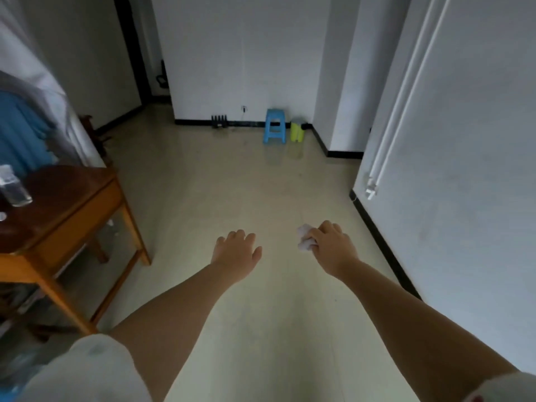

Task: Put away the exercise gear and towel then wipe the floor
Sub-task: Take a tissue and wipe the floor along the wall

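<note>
1. Our left hand (236, 250) hangs over the floor (220, 181) with fingers loosely spread, holding nothing. If we lean toward the wooden table (66, 204) at our left, we could jostle the clear bottle (14, 187) near its edge.
2. Our right hand (333, 245) grips a crumpled white wad (304, 240), fingers curled round it, above the floor. It is small, so we judge wiping could leave streaks or miss patches.
3. We cannot tell whether the wad is tissue or cloth. No exercise gear or towel shows; blur softens everything.
</note>
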`<control>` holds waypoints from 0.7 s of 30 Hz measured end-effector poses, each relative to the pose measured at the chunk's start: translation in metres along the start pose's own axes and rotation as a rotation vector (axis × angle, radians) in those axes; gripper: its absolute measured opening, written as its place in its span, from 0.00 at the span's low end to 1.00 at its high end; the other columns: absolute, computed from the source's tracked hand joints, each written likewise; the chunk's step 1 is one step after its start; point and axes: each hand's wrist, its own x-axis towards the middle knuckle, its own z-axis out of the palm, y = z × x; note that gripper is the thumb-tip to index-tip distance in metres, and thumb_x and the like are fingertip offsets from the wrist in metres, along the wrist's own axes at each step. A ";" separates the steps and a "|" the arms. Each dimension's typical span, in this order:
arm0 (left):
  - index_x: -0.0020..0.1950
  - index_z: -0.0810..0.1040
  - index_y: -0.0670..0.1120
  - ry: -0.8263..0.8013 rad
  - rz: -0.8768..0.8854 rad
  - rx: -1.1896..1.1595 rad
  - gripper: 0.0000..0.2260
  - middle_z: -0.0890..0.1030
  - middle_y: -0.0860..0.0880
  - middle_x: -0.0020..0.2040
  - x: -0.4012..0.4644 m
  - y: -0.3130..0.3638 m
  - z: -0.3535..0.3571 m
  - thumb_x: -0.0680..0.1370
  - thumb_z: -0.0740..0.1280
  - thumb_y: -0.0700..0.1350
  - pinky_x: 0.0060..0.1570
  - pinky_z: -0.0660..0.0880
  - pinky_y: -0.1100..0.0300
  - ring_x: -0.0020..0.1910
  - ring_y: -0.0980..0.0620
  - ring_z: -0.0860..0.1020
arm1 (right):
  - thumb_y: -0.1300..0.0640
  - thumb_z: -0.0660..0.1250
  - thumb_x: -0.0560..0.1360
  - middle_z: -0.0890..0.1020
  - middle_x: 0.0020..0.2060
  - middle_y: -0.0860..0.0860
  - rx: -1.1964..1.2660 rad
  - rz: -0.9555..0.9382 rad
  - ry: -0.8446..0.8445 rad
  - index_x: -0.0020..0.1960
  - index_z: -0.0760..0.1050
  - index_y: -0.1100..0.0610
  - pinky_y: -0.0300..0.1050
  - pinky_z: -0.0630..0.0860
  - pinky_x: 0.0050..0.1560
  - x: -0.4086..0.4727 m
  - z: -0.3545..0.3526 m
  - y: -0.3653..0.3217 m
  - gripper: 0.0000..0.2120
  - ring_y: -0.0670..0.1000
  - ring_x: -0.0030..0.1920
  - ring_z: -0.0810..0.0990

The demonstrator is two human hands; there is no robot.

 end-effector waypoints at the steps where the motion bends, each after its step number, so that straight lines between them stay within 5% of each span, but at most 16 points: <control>1: 0.71 0.64 0.48 0.000 -0.013 0.002 0.21 0.71 0.45 0.66 0.006 -0.010 -0.003 0.81 0.49 0.56 0.60 0.67 0.50 0.64 0.46 0.69 | 0.54 0.55 0.80 0.71 0.59 0.54 -0.008 -0.007 -0.002 0.66 0.69 0.52 0.48 0.72 0.56 0.016 0.000 -0.007 0.16 0.54 0.59 0.69; 9: 0.72 0.61 0.47 0.021 -0.076 0.000 0.22 0.69 0.44 0.68 0.102 -0.071 -0.014 0.81 0.49 0.56 0.62 0.66 0.48 0.66 0.45 0.68 | 0.54 0.57 0.79 0.71 0.57 0.54 -0.036 -0.117 0.051 0.65 0.71 0.51 0.49 0.71 0.54 0.158 0.004 -0.030 0.15 0.55 0.59 0.69; 21: 0.73 0.60 0.48 -0.043 -0.113 0.008 0.22 0.69 0.44 0.68 0.387 -0.122 0.015 0.82 0.49 0.56 0.61 0.66 0.49 0.66 0.44 0.68 | 0.55 0.56 0.79 0.71 0.58 0.54 0.023 -0.093 -0.008 0.65 0.71 0.52 0.49 0.71 0.56 0.430 0.066 0.036 0.16 0.55 0.59 0.69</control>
